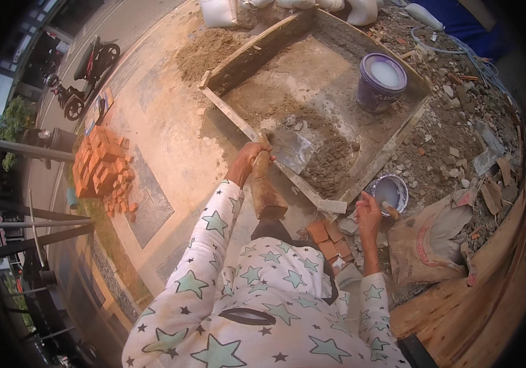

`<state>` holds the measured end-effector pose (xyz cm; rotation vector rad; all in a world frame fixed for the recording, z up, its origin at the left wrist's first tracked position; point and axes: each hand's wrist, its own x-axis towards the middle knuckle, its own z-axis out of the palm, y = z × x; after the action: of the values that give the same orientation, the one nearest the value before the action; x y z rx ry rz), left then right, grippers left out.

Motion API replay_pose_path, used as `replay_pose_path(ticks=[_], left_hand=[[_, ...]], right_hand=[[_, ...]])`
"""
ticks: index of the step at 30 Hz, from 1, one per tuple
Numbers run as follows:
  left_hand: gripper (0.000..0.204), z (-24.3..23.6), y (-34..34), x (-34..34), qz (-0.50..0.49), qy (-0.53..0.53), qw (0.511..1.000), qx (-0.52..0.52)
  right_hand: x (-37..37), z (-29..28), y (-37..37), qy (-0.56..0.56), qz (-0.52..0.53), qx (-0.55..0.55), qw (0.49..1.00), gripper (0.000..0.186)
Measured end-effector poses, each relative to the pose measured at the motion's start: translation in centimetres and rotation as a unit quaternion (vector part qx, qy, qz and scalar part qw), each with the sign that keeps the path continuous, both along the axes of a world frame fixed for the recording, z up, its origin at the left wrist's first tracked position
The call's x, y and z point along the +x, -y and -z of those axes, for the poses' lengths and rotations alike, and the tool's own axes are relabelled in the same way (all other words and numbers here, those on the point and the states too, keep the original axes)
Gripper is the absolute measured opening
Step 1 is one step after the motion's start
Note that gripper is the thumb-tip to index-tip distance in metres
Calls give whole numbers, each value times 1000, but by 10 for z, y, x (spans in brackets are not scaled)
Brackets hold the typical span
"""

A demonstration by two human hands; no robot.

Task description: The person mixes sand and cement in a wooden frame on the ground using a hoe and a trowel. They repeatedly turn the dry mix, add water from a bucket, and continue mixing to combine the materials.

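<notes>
Left hand [249, 161] at the near-left side of a shallow wooden mixing box [232, 111], clenched around the short handle of a flat-bladed tool [296, 151]. The tool's blade lies inside that side of the box, flat and grey, beside a heap of damp mortar [330, 162] in the near corner. Thinner smears of the same mix spread over the floor of the box.

Right hand [368, 214] just outside the near corner, close by a small pail [390, 191] of cloudy liquid. Its fingers are loosely bent; from this angle I cannot tell whether they grasp anything.

A larger purple bucket [380, 86], holding whitish liquid, stands upright inside the box toward the right side. A brown, dusty foot [268, 199] is planted just below the left hand, outside the box.

Surroundings: a few orange bricks [330, 240] on the ground between the person and the near corner; a bigger, loose stack of bricks [100, 165] well off to the left. Crumpled paper sack [428, 239] right of the small pail, with rubble [444, 138] beyond it. Pale filled sacks [220, 12] along the far end. Motorcycle [91, 70] parked at upper left. Both sleeves white, printed with green stars.
</notes>
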<state>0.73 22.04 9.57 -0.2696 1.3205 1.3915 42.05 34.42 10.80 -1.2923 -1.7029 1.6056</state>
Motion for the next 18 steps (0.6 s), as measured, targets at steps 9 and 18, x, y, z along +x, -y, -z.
replay_pose_path(ticks=[9,18], left_hand=[[35,-12,-32,26,-82,-27,996,-31],[30,-13,-43,21,-72,-9,997,13]], right_hand=[[-152,-206,70,-81,-293,413,858,76],[-196,-298,82,145,-357,435,814,27]])
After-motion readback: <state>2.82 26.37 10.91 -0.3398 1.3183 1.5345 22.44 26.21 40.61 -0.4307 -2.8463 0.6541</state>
